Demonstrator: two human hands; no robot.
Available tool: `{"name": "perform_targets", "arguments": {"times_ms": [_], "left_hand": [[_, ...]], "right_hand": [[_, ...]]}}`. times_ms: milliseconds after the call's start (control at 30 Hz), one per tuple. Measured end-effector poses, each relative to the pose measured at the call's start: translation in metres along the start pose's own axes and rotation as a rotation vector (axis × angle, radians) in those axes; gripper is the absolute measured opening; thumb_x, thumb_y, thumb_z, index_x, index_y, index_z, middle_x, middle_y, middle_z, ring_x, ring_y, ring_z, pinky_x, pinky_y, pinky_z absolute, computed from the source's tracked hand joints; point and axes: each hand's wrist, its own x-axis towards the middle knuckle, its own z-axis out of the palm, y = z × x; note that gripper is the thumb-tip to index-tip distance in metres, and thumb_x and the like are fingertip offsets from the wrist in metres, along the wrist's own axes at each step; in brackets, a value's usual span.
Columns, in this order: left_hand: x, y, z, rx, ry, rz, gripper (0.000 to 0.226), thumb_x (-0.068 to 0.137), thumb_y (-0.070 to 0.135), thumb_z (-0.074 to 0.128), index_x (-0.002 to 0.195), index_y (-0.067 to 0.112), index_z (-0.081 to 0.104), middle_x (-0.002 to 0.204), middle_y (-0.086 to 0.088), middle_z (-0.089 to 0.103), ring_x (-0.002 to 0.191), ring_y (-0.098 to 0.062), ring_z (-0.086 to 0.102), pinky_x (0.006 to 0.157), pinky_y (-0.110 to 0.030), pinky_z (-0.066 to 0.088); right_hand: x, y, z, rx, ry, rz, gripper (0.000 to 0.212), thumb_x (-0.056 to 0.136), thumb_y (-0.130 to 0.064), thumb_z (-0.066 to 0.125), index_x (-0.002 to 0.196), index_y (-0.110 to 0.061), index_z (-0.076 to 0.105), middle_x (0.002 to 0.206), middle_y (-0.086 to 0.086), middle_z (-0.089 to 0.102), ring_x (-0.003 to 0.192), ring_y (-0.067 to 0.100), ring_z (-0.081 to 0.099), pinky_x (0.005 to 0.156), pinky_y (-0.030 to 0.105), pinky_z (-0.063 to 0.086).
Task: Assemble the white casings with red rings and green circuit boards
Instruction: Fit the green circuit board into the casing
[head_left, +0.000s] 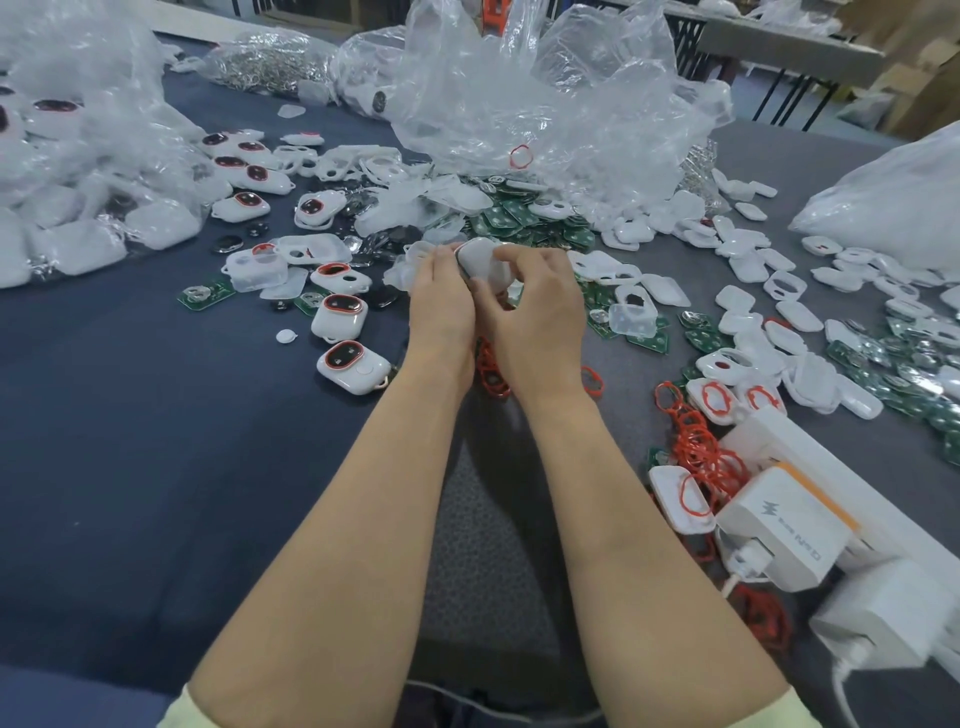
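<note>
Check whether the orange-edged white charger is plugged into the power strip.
Plugged in, apparently: the charger sits flush on the power strip, a cable in its near end.

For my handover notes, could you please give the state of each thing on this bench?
Rounded white plastic casing: held between both hands.
Left hand: grips the casing.
Right hand: pinches the casing.
Finished white casing with red ring: closed, lying on blue cloth.
Loose red rubber rings: heaped, unfitted.
Green circuit boards: piled loose, uninstalled.
White charger block: plugged into white power strip.
</note>
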Motion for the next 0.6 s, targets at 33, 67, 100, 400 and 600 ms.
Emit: {"name": "perform_targets", "arguments": {"times_ms": [33,67,100,400,600], "left_hand": [[0.0001,-0.001,0.0004,0.009,0.001,0.014,0.024,0.102,0.015,0.032,0.099,0.011,0.055,0.091,-0.01,0.059,0.086,-0.022,0.057,0.084,-0.038,0.051],[-0.0001,-0.0014,0.0003,0.022,0.001,0.029,0.023,0.101,0.011,0.032,0.098,0.012,0.055,0.089,-0.008,0.059,0.082,-0.021,0.057,0.08,-0.035,0.052],[0.0,-0.0015,0.0001,0.043,0.002,0.041,0.023,0.1,0.007,0.032,0.099,0.012,0.055,0.088,-0.007,0.06,0.08,-0.019,0.057,0.077,-0.032,0.051],[-0.0051,-0.0018,-0.0038,0.196,0.01,0.139,0.015,0.102,0.015,0.04,0.105,0.012,0.054,0.093,-0.009,0.06,0.08,-0.014,0.058,0.078,-0.031,0.053],[-0.0044,-0.0029,-0.0095,0.223,0.032,0.186,0.011,0.099,0.011,0.048,0.091,0.016,0.054,0.07,0.002,0.056,0.049,0.002,0.053,0.052,-0.015,0.048]], "right_hand": [[-0.0002,0.0,0.0006,-0.004,-0.002,-0.003,0.03,0.083,-0.019,0.069,0.111,-0.009,0.066,0.109,0.01,0.057,0.101,0.024,0.056,0.082,0.023,0.037],[-0.0003,0.0002,0.001,-0.008,-0.004,-0.007,0.03,0.083,-0.019,0.069,0.111,-0.008,0.065,0.109,0.01,0.057,0.101,0.024,0.055,0.082,0.023,0.036],[-0.0002,0.0003,0.0013,-0.011,-0.004,-0.009,0.03,0.084,-0.019,0.068,0.111,-0.007,0.065,0.109,0.011,0.056,0.1,0.024,0.055,0.082,0.023,0.036],[-0.0018,-0.0024,0.0028,0.029,-0.002,0.011,0.022,0.085,-0.018,0.067,0.101,-0.003,0.067,0.103,0.012,0.056,0.094,0.023,0.053,0.078,0.02,0.033],[-0.0041,-0.0026,0.0055,0.06,-0.007,0.025,0.021,0.088,-0.022,0.066,0.097,-0.003,0.066,0.101,0.012,0.054,0.091,0.024,0.053,0.08,0.029,0.039]]}}
